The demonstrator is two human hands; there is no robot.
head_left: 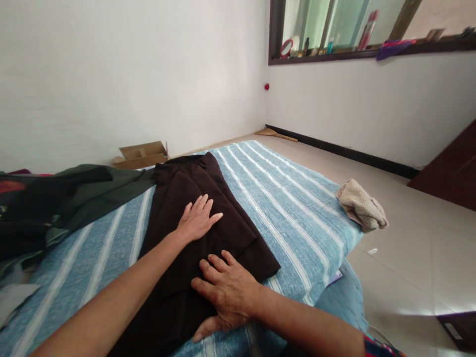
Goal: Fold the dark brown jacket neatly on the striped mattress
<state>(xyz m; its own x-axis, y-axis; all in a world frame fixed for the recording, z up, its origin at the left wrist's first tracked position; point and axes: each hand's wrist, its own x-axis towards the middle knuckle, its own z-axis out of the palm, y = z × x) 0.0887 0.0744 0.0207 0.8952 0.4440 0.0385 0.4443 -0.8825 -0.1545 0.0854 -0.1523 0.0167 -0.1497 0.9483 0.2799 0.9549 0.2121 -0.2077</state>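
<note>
A dark brown garment [234,213], which looks like a skirt with a gathered waistband at its far end, lies spread on a blue bed cover with white stripes [293,198]. My left hand [197,218] rests on the middle of the garment with its fingers stretched out. Nearer to me, my right hand [226,292] presses on the lower part of the cloth, fingers spread and thumb apart. Neither hand grips anything. Part of the garment's near end is hidden behind my forearms.
Dark clothes [74,198] are heaped on the left of the bed. A cardboard box [143,153] stands beyond the bed by the wall. On the right corner sits a crumpled beige cloth [362,206]. Small items, including a spray can [368,29], line the window sill.
</note>
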